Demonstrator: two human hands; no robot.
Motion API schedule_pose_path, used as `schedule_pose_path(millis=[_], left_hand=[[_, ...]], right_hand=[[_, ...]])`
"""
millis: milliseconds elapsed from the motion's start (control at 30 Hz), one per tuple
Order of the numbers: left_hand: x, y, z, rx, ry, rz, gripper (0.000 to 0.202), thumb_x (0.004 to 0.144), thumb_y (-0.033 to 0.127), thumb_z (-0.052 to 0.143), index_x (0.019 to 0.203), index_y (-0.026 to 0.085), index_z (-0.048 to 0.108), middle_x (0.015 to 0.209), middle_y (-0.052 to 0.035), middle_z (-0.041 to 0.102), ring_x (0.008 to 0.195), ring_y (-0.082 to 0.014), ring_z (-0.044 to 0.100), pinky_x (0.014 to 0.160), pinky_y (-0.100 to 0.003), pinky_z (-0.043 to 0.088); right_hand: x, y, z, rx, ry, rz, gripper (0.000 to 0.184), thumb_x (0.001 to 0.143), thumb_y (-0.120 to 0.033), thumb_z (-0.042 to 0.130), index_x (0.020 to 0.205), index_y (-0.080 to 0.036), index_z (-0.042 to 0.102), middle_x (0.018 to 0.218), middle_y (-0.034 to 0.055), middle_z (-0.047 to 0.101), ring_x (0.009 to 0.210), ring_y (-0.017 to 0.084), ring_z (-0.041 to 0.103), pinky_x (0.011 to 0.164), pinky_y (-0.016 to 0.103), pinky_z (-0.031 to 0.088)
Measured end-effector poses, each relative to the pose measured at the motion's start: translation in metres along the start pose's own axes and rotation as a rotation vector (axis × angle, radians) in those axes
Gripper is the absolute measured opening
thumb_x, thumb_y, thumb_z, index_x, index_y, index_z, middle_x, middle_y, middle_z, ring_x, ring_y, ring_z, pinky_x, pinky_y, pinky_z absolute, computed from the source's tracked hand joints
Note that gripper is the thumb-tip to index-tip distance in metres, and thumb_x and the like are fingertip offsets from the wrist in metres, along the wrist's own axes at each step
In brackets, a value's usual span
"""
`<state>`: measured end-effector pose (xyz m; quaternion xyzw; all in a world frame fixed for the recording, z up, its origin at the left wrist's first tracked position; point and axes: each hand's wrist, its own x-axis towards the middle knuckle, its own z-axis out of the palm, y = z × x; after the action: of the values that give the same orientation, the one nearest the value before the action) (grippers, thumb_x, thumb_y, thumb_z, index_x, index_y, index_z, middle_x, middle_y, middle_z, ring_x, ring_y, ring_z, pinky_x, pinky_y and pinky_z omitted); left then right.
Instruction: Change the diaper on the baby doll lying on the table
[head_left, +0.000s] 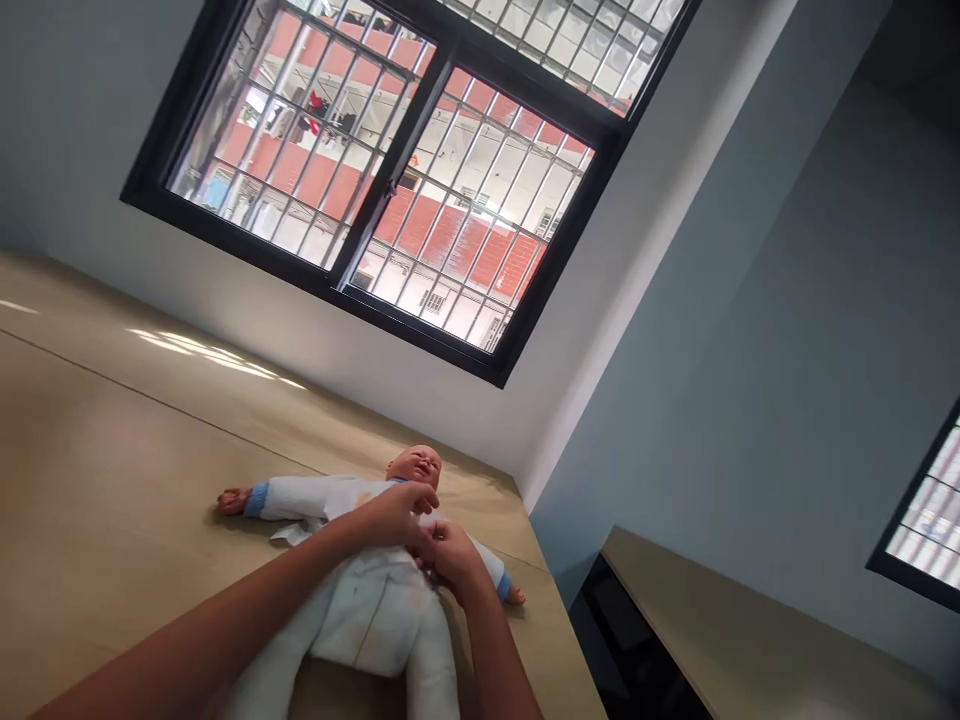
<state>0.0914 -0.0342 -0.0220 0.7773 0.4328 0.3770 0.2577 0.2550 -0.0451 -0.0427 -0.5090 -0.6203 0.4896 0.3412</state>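
A baby doll [420, 465] lies on its back on a tan tabletop, arms stretched out to the sides. It wears a white top [300, 497] with blue cuffs and white trousers [371, 610] with faint stains. Over the doll's chest, my left hand [397, 515] has its fingers bent against the front of the top, the index finger lifted a little. My right hand [454, 555] meets it there, fingers pinched together at the same spot. Just what cloth edge or fastening lies between the fingertips is hidden. A loose white flap [292, 533] sticks out beside the doll's armpit.
The tan tabletop [135, 470] has a seam running across it and meets the wall below a barred window [420, 180]. Beyond its right edge stands a second tan table [712, 620] with a dark side. Another window [926, 520] shows at far right.
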Motion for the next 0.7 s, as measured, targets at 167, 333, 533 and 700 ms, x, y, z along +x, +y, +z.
schedule_pose_path(millis=[167, 333, 533, 700], left_hand=[[-0.036, -0.051, -0.080, 0.085, 0.323, -0.167, 0.021, 0.073, 0.031, 0.056, 0.084, 0.016, 0.067, 0.081, -0.0032, 0.068, 0.082, -0.0202, 0.061, 0.072, -0.026, 0.041], [-0.095, -0.102, -0.119, 0.123, 0.324, -0.377, 0.014, 0.069, 0.027, 0.054, 0.067, 0.016, 0.063, 0.059, -0.0012, 0.063, 0.058, -0.0177, 0.058, 0.058, -0.024, 0.034], [-0.110, -0.115, -0.100, 0.246, 0.288, -0.362, 0.022, 0.064, 0.036, 0.067, 0.055, 0.019, 0.058, 0.065, -0.0052, 0.063, 0.078, -0.0262, 0.060, 0.072, -0.029, 0.038], [-0.108, -0.114, -0.083, 0.292, 0.310, -0.368, 0.030, 0.057, 0.040, 0.073, 0.075, 0.018, 0.063, 0.103, -0.0152, 0.064, 0.108, -0.0396, 0.054, 0.083, -0.038, 0.041]], right_hand=[[-0.004, -0.002, -0.002, 0.098, 0.007, 0.023, 0.038, 0.052, -0.031, 0.082, 0.075, -0.018, 0.053, 0.069, 0.0012, 0.067, 0.049, 0.007, 0.049, 0.041, 0.017, 0.029], [-0.008, -0.015, -0.001, 0.153, 0.011, 0.001, 0.045, 0.050, -0.037, 0.085, 0.075, -0.017, 0.053, 0.071, 0.0029, 0.067, 0.049, 0.006, 0.050, 0.044, 0.017, 0.032], [-0.021, -0.052, 0.026, -0.014, 0.004, -0.179, 0.031, 0.067, -0.040, 0.077, 0.078, -0.016, 0.060, 0.076, 0.0037, 0.068, 0.065, 0.013, 0.060, 0.054, 0.021, 0.043], [-0.018, -0.065, 0.063, -0.341, 0.012, -0.401, 0.013, 0.075, -0.029, 0.065, 0.075, -0.017, 0.068, 0.069, 0.0023, 0.067, 0.065, 0.017, 0.060, 0.057, 0.026, 0.040]])
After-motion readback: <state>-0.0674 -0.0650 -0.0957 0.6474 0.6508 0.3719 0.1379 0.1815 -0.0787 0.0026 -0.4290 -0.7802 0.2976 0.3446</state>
